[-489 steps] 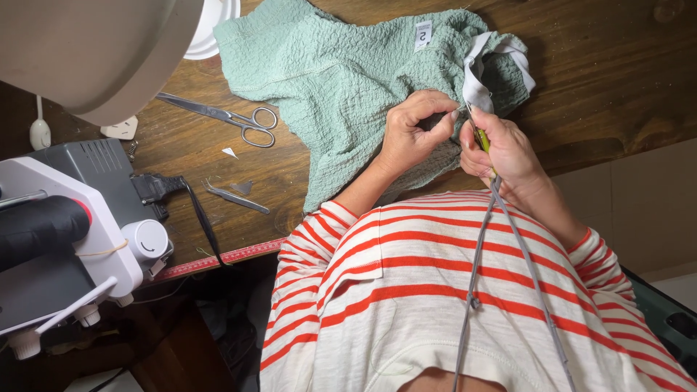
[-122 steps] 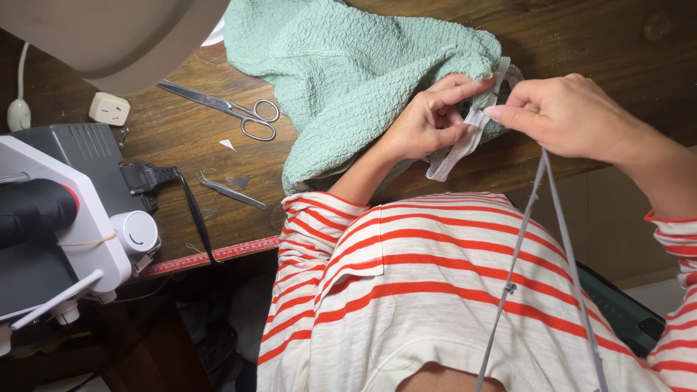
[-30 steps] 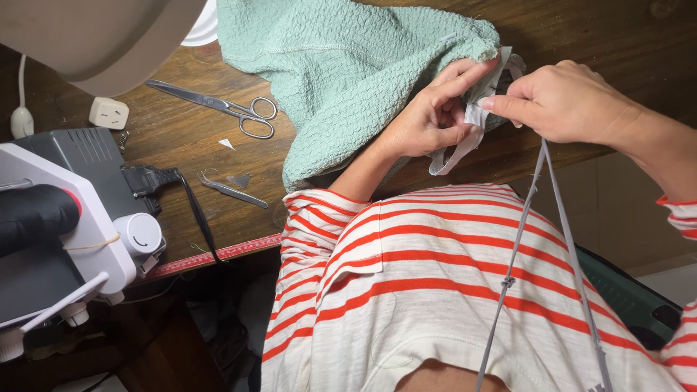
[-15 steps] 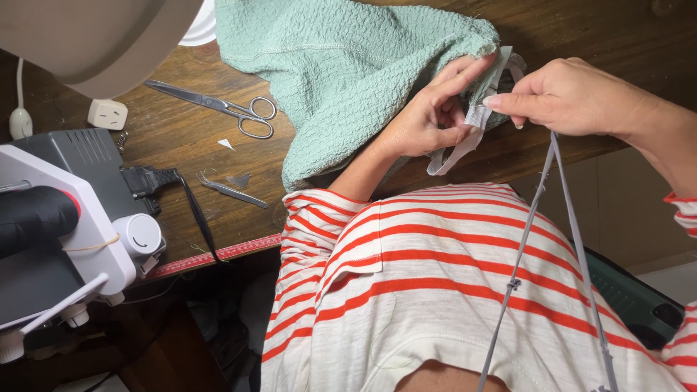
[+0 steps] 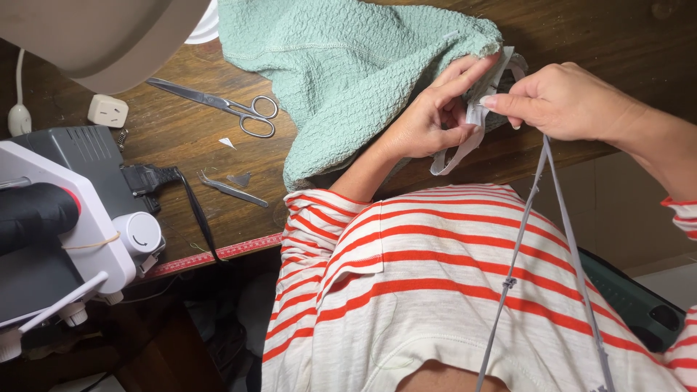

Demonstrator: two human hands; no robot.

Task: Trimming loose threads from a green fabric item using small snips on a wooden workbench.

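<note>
Head view, looking down over a red-and-white striped knit top (image 5: 465,290) to a dark wooden table (image 5: 581,43).

Left hand (image 5: 428,120): fingers curled together, thumb and forefinger pinched on the edge of a mint-green crinkle-textured fabric garment (image 5: 341,65) and on the end of a flat grey elastic band (image 5: 465,141) at that edge. The index finger lay extended along the hem.

Right hand (image 5: 566,101): fingers closed, tips clamped on the same grey elastic just beside the left hand's fingertips. From this grip two strands of the band ran down across the striped top to the bottom of the frame.

Garment position: spread on the table at top centre, its near corner gathered between the two hands at the table's front edge.

Elsewhere: steel scissors (image 5: 225,109) lay left of the garment, blades closed. Metal tweezers (image 5: 231,190) lay nearer the table edge. A white-and-grey sewing machine (image 5: 65,218) stood at far left, with a black power cord (image 5: 192,218) beside it. A red measuring tape (image 5: 218,255) ran along the table's front edge.
</note>
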